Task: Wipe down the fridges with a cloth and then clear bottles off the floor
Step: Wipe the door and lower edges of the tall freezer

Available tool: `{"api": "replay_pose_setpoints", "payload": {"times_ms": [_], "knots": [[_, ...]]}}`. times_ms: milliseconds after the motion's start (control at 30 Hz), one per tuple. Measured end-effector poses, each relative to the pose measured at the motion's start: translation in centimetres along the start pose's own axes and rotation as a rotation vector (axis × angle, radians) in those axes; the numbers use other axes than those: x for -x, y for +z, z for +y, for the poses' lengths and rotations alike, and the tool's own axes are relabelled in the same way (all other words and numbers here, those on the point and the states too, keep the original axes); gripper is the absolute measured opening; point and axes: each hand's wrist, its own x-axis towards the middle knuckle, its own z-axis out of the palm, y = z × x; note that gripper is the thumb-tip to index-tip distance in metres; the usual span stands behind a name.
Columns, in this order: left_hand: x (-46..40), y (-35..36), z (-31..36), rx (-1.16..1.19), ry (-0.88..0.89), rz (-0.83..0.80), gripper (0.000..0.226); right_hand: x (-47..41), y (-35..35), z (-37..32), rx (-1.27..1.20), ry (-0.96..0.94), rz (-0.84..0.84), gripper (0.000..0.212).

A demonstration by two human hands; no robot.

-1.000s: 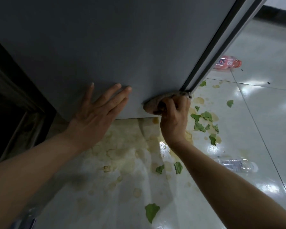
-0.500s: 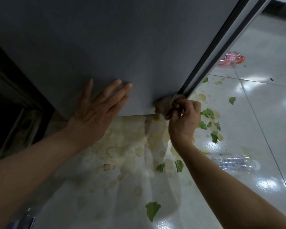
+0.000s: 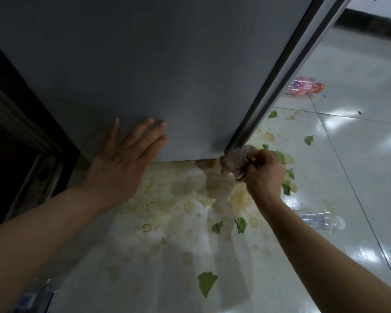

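Fingers (image 3: 149,129) of left hand (image 3: 122,163) flat on fridge (image 3: 167,71); right hand (image 3: 263,175) grips cloth (image 3: 234,159).

Glossy white tiled floor (image 3: 359,154), dark baseboard (image 3: 370,23)

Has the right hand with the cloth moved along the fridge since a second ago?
Yes. The right hand, gripping the cloth, has slid rightward along the fridge's bottom edge, from under the grey side panel to the corner below the door seal.

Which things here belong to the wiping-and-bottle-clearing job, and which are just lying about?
Job: grey metal fridge; crumpled beige cloth; red plastic bottle; clear plastic bottle.
Lying about: torn green leaf scraps; yellowish spill stains.
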Motion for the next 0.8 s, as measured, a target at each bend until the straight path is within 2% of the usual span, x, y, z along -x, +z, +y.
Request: {"api": "replay_pose_setpoints", "payload": {"times_ms": [67,133,200,267,333,433,500,567,633,800], "knots": [[0.1,-0.8,-0.2,0.051,-0.056,-0.049,0.088,-0.4,-1.7,-0.2,-0.114,0.052,0.018,0.026],[0.6,-1.8,-0.6,0.098,-0.152,-0.05,0.08,-1.2,-2.7,-0.3,-0.258,0.098,0.013,0.029],[1.5,-2.8,-1.1,0.177,-0.303,-0.029,0.071,-1.8,-3.3,-1.2,-0.396,0.17,-0.011,0.033],[2.8,-3.5,-1.6,0.236,-0.448,-0.019,0.068,-2.0,-3.6,-2.3,-0.498,0.244,-0.055,0.025],[3.9,-3.7,-2.1,0.311,-0.605,-0.036,0.072,-2.4,-3.7,-3.1,-0.486,0.239,-0.093,0.022],[4.5,-3.6,-3.4,0.554,-0.898,-0.09,0.084,-3.0,-3.6,-3.5,-0.512,0.233,-0.183,0.048],[4.3,-2.8,-4.3,0.765,-1.019,-0.102,0.099,-3.5,-3.7,-3.7,-0.472,0.227,-0.244,0.067],[3.9,-2.0,-5.0,0.919,-1.002,-0.102,0.105,-3.9,-3.9,-4.0,-0.349,0.161,-0.288,0.07],[3.3,-1.6,-5.3,0.999,-0.979,-0.107,0.104,-4.3,-4.0,-4.6,-0.216,0.093,-0.31,0.062],[3.3,-1.6,-6.3,1.08,-0.976,-0.061,0.088,-4.7,-4.0,-5.6,-0.034,0.061,-0.256,0.047]]}}
